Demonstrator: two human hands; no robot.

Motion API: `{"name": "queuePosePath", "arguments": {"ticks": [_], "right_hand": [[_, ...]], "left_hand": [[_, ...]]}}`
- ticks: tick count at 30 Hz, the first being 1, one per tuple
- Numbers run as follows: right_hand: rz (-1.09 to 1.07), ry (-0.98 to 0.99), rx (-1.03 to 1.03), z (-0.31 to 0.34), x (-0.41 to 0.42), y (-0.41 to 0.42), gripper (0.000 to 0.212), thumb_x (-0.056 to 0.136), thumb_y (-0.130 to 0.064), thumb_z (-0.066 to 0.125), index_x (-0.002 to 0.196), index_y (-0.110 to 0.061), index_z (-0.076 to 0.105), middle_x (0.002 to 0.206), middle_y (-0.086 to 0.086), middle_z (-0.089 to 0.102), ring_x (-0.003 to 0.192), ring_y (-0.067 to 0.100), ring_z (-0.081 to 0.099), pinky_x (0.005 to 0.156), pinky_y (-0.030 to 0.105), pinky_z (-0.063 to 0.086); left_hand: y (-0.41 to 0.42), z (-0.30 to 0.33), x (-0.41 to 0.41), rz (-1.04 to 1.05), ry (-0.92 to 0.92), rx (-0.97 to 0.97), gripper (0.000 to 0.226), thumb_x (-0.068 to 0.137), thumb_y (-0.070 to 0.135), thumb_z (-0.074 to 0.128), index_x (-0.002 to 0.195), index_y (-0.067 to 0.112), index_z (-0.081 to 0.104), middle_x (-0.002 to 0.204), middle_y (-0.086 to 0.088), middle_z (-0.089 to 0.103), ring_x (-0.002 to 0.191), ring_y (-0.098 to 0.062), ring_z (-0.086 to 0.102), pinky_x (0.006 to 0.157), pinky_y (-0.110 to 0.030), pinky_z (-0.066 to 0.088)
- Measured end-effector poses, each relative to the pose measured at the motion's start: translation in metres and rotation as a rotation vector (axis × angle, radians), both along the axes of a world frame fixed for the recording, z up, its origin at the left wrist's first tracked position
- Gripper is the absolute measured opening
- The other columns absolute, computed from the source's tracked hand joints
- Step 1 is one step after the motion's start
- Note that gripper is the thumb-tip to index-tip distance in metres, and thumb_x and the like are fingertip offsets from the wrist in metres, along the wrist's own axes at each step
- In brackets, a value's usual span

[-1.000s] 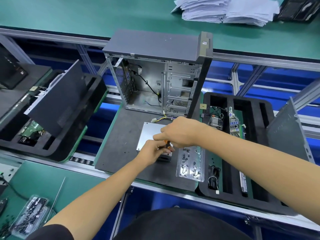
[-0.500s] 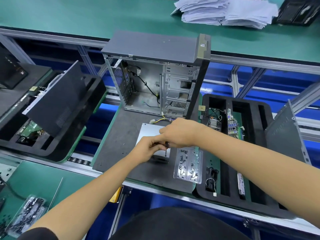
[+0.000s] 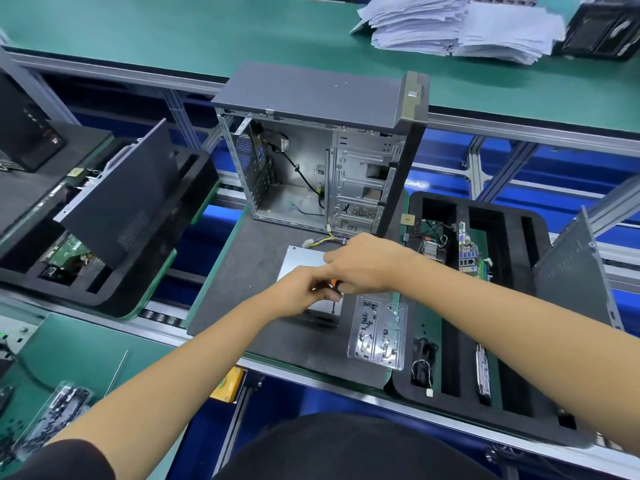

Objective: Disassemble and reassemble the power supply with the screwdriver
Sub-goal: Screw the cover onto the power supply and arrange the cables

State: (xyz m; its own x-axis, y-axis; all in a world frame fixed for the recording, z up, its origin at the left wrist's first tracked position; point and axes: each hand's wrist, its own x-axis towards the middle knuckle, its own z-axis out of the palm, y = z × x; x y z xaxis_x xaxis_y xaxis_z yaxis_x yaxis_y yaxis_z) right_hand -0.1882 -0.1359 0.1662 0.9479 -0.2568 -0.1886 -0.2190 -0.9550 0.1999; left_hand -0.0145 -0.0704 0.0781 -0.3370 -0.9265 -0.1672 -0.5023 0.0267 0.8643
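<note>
Bare dark grey mat (image 3: 242, 271) lies open left of the silver metal power supply box (image 3: 301, 261). An open grey computer case (image 3: 318, 161) blocks behind, a clear plastic screw tray (image 3: 377, 332) just right.

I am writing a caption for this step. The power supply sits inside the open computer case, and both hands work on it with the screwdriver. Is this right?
Not quite. The head view shows the power supply lying on the dark mat in front of the open computer case, not inside it. The rest holds: the left hand and right hand work on it with the screwdriver.

Green workbench (image 3: 138, 32), aluminium rails (image 3: 519, 128), blue underframe.
</note>
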Motion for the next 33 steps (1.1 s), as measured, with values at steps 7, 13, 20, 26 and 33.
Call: {"name": "queuePosePath", "arguments": {"ticks": [7, 13, 20, 26, 33], "right_hand": [[-0.094, -0.008, -0.006, -0.006, -0.007, -0.002, 0.035, 0.094, -0.055, 0.036, 0.110, -0.030, 0.053, 0.058, -0.001, 0.043, 0.047, 0.022, 0.041, 0.046, 0.030, 0.028], [-0.081, -0.048, 0.147, -0.012, -0.008, -0.001, 0.018, 0.090, -0.037, 0.044, 0.107, -0.037, 0.044, 0.082, -0.005, 0.060, 0.063, 0.024, 0.055, 0.048, 0.030, 0.033], [-0.165, -0.047, 0.042, -0.016, -0.004, 0.001, 0.021, 0.090, -0.043, 0.049, 0.087, -0.026, 0.036, 0.054, -0.002, 0.033, 0.046, 0.023, 0.035, 0.045, 0.030, 0.018], [-0.099, -0.087, 0.071, -0.019, -0.005, 0.002, 0.030, 0.090, -0.051, 0.051, 0.088, -0.028, 0.032, 0.065, -0.004, 0.053, 0.054, 0.027, 0.046, 0.045, 0.029, 0.018], [-0.119, -0.143, 0.169, -0.021, -0.006, -0.003, 0.014, 0.082, -0.035, 0.050, 0.085, -0.030, 0.037, 0.065, -0.003, 0.054, 0.059, 0.028, 0.052, 0.046, 0.030, 0.026]], "left_hand": [[-0.005, 0.001, -0.006, 0.075, 0.053, -0.142, 0.024, 0.076, 0.025, 0.088, 0.085, 0.039, 0.071, 0.067, 0.014, 0.061, 0.063, -0.002, 0.053, 0.067, -0.018, 0.042], [-0.001, -0.006, 0.002, -0.004, 0.065, -0.059, 0.021, 0.085, 0.020, 0.081, 0.090, 0.037, 0.068, 0.085, 0.011, 0.071, 0.084, -0.007, 0.065, 0.080, -0.017, 0.045], [0.007, -0.037, -0.006, 0.236, 0.103, -0.082, 0.020, 0.069, 0.029, 0.092, 0.079, 0.031, 0.074, 0.090, 0.016, 0.071, 0.094, -0.006, 0.067, 0.083, -0.019, 0.049], [0.007, -0.043, 0.000, 0.106, 0.025, -0.095, 0.018, 0.083, 0.046, 0.075, 0.088, 0.029, 0.072, 0.097, 0.014, 0.071, 0.098, -0.008, 0.063, 0.085, -0.032, 0.049], [0.029, -0.082, -0.029, 0.197, -0.728, -0.242, 0.108, 0.055, 0.089, 0.064, 0.138, 0.025, 0.039, 0.154, -0.004, 0.029, 0.152, -0.030, 0.013, 0.124, -0.056, 0.000]]}}
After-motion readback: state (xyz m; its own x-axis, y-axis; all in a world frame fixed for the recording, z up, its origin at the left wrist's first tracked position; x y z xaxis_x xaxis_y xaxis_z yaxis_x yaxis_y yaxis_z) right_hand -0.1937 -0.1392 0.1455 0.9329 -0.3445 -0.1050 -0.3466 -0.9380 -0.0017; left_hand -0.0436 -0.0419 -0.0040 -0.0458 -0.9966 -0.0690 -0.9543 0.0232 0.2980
